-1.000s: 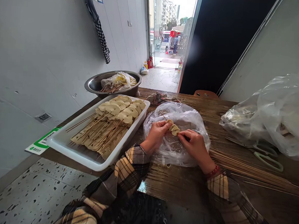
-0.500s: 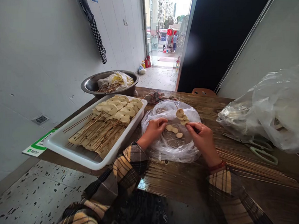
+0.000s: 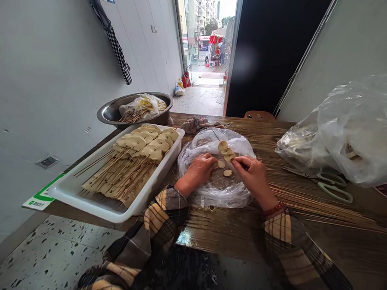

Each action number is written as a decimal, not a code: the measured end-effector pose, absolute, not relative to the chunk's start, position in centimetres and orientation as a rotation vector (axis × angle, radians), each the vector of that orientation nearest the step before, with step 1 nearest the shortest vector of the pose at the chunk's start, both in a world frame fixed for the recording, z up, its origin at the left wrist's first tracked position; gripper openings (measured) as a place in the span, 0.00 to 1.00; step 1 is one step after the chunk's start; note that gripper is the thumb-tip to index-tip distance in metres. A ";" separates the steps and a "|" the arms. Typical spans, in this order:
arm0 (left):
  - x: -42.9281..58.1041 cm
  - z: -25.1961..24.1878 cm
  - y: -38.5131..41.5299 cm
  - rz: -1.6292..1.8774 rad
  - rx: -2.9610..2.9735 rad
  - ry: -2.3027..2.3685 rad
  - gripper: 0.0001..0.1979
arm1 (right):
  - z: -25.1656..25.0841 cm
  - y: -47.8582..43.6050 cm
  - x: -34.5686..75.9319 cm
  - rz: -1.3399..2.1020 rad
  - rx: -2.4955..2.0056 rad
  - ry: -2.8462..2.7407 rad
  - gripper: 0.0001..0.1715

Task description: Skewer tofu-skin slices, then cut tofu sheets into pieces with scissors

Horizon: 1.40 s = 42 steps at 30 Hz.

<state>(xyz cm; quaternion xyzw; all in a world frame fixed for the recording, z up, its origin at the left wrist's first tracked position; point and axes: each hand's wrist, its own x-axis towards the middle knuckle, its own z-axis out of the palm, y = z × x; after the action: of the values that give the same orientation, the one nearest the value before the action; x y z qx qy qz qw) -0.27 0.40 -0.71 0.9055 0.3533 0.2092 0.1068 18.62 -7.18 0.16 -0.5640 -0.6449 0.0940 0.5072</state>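
My right hand (image 3: pixel 252 174) pinches a thin skewer (image 3: pixel 216 135) threaded with several pale, round slices (image 3: pixel 226 151), its tip slanting up and left. Fingers closed, my left hand (image 3: pixel 200 171) is down on the crumpled clear plastic bag (image 3: pixel 232 199). The edge of a pale round slice shows at its fingertips. Two loose slices lie on the bag between my hands, one of them this nearer slice (image 3: pixel 227 173). To the left, a white plastic tray (image 3: pixel 89 209) holds many finished skewers (image 3: pixel 127 172) of the same slices, stacked in layers.
Behind the tray stands a metal basin (image 3: pixel 106 114) with bagged skewers. A rag (image 3: pixel 194 125) lies at the table's far side. On the right are bare skewers (image 3: pixel 320 208), green-handled scissors (image 3: pixel 335 192) and a large filled plastic bag (image 3: pixel 353 131). A doorway opens ahead.
My left hand has moved in to the loose slices and its fingers have closed at one. My right hand still holds the skewer. The whole view has shifted slightly.
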 end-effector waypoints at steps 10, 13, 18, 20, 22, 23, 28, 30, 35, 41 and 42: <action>-0.8 -0.6 1.1 1.013 2.028 1.099 0.04 | 0.5 -7.4 19.1 0.322 -1.374 -1.582 0.12; -1.1 -0.3 1.3 1.089 1.573 0.961 0.06 | 0.9 -7.6 19.4 0.368 -1.357 -1.601 0.14; -1.6 0.5 1.2 1.172 1.221 0.878 0.09 | 1.5 -8.0 19.7 0.449 -1.338 -1.696 0.13; -1.8 0.9 1.2 1.222 1.159 0.863 0.10 | 1.7 -8.1 19.8 0.484 -1.326 -1.744 0.13; -2.0 1.1 1.2 1.254 1.111 0.853 0.12 | 1.7 -8.2 20.0 0.496 -1.314 -1.788 0.12; -2.0 1.2 1.2 1.266 1.094 0.850 0.13 | 1.7 -8.2 20.1 0.498 -1.312 -1.806 0.12; -2.0 1.3 1.2 1.311 1.064 0.853 0.11 | 1.5 -8.1 20.3 0.519 -1.307 -1.879 0.11; -2.0 1.2 1.2 1.311 1.054 0.855 0.11 | 1.4 -8.1 20.3 0.516 -1.309 -1.901 0.11; -2.0 1.0 1.2 1.322 1.038 0.861 0.12 | 1.4 -8.1 20.1 0.515 -1.325 -1.915 0.11; -2.0 1.1 1.2 1.324 1.023 0.842 0.14 | 1.4 -8.1 20.0 0.499 -1.340 -1.900 0.11; -2.0 1.1 1.1 1.324 1.019 0.838 0.14 | 1.3 -8.1 20.0 0.498 -1.341 -1.900 0.11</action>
<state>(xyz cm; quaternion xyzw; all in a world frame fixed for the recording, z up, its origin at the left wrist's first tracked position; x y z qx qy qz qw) -1.96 1.13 1.09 0.4387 0.3607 0.5696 0.5942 19.97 -8.06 1.35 -0.5232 -0.7415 0.1942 0.3724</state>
